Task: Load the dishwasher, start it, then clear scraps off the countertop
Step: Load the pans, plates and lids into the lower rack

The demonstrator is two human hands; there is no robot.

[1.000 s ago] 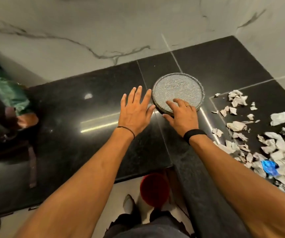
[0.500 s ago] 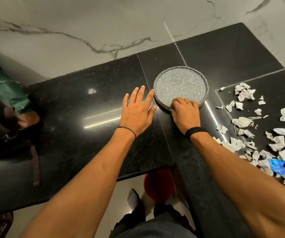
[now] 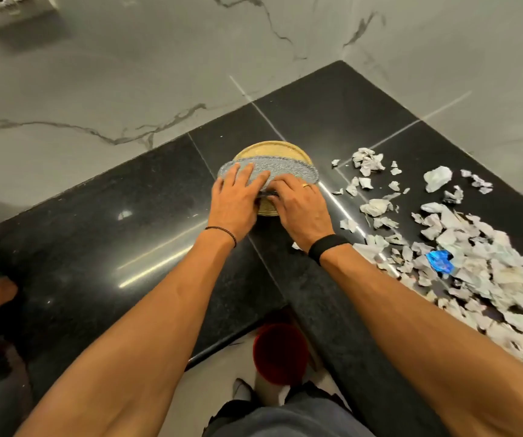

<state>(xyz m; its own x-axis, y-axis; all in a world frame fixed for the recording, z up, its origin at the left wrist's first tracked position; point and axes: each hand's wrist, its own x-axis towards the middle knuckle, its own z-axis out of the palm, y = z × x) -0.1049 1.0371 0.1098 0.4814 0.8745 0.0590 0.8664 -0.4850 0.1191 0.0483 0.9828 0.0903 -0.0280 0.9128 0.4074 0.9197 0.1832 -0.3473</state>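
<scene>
Left hand: fingers nearly straight and close together, flat on the left part of the grey plate.
Right hand: fingers curled, clamped on the grey plate's near rim.
Grey plate: under both sets of fingertips, askew over a tan plate.
Tan plate: far rim showing just beyond the fingertips.
Paper scraps: right of the right fingers, spread over the black countertop.
</scene>
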